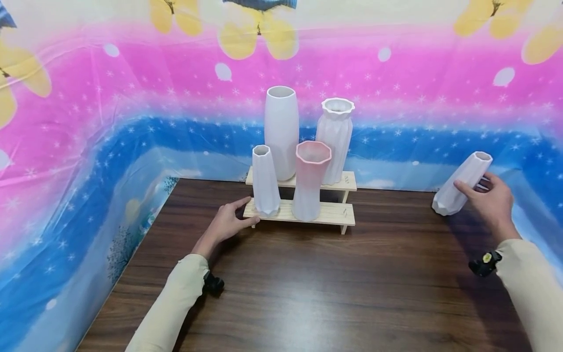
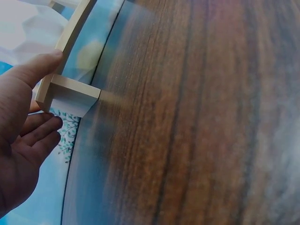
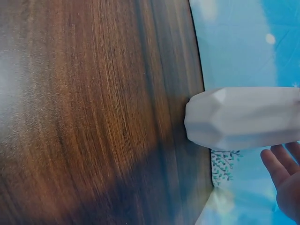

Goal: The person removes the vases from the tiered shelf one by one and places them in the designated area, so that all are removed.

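In the head view, my right hand [image 1: 494, 203] grips a white faceted vase [image 1: 459, 186] near its mouth, thumb in front and fingers behind. The vase leans to the right, its base close over the table's far right part. The right wrist view shows its wide base end [image 3: 220, 119]. My left hand [image 1: 227, 221] pinches the left end of a two-step wooden stand [image 1: 332, 214]; its thumb [image 2: 44, 63] lies along the shelf. On the lower step stand a slim white vase [image 1: 266, 186] and a pink-and-white vase [image 1: 310, 186].
The upper step bears a tall smooth white vase [image 1: 281, 132] and a white vase with a scalloped rim [image 1: 336, 137]. A dark wooden table [image 1: 290, 283] carries the stand near its far edge. Printed cloth [image 1: 176, 88] hangs behind and at both sides.
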A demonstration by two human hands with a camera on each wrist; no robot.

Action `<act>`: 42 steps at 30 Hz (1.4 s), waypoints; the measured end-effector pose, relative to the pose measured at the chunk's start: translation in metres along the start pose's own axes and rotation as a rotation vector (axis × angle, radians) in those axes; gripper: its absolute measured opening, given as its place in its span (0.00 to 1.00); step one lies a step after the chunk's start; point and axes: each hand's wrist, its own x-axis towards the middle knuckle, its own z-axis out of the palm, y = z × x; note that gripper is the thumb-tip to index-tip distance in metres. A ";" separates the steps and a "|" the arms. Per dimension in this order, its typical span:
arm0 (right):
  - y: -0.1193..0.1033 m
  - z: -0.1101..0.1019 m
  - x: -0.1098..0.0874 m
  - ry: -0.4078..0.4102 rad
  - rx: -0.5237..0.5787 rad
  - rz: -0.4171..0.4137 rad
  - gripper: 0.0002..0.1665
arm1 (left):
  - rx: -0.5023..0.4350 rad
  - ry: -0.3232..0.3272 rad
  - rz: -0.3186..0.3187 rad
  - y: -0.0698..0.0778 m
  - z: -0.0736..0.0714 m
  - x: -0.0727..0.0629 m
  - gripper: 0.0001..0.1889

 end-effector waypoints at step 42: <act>-0.088 0.034 -0.077 0.014 0.355 -0.307 0.34 | 0.011 -0.002 0.006 0.001 0.000 -0.001 0.44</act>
